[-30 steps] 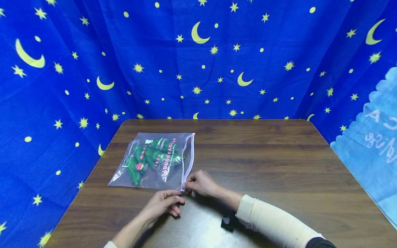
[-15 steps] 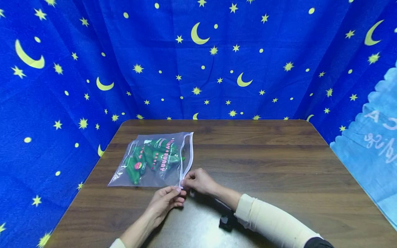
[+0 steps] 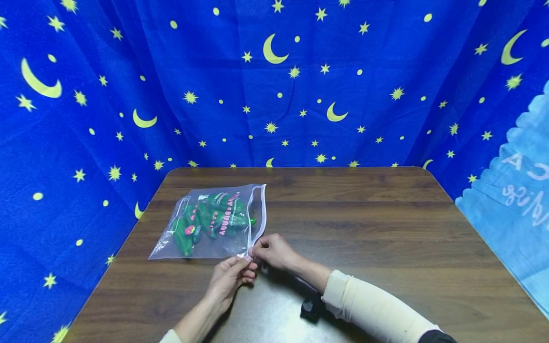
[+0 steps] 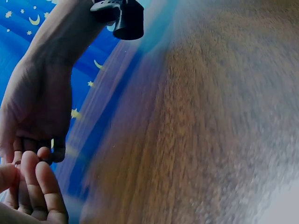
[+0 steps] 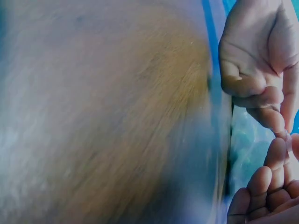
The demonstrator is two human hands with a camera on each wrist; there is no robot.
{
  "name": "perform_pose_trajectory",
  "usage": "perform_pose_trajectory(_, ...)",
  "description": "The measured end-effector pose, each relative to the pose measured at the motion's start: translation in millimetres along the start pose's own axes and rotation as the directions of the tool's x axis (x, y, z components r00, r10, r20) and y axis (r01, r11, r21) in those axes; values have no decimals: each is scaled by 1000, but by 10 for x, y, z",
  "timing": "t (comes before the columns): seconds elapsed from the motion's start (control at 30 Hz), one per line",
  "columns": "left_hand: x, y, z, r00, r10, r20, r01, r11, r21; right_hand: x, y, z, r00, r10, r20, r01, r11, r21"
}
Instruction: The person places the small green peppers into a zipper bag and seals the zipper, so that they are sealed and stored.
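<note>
A clear plastic zip bag (image 3: 210, 250) with pink lettering lies flat on the left half of the table, holding several long green peppers (image 3: 184, 238). Its mouth, edged by a white zip strip (image 3: 263, 214), faces right and gapes along most of its length. My left hand (image 3: 226, 280) pinches the bag's near corner between thumb and index finger. Just beyond it, my right hand (image 3: 276, 252) pinches the near end of the zip strip. Both wrist views show the left hand (image 5: 254, 56) and right hand (image 4: 37, 102) meeting fingertip to fingertip; the zip end is mostly hidden there.
The brown wooden table (image 3: 364, 214) extends to the right of the bag. Blue cloth (image 3: 223, 62) with yellow moons and stars hangs behind and at the sides. A small black device (image 3: 310, 310) shows beside the right forearm.
My left hand has moved up and right from beside the bag's near corner and now pinches it. The right hand stays at the zip end; the bag's mouth has shifted slightly left.
</note>
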State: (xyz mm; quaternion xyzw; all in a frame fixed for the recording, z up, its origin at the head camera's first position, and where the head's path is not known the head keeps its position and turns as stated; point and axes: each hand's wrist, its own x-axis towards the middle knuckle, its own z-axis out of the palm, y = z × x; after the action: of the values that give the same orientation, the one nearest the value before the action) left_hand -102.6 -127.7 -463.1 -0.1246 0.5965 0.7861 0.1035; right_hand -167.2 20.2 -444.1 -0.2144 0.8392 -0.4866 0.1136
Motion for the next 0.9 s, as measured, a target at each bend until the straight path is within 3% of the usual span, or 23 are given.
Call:
perform_pose_trajectory(0.3,-28,-71,50,992,65,-109,-64,998,19,92,29,19,995,84,-60,-79,994,75)
perform_pose_trajectory(0.63,-100,-69,76,991,69,-116,-65,997,40,463,169,-180,974,193,-115,-171,969,178)
perform_pose_trajectory(0.9,-151,-60,108,991,65,-117,-60,997,49,787,200,-388,944,285,-168,-256,950,177)
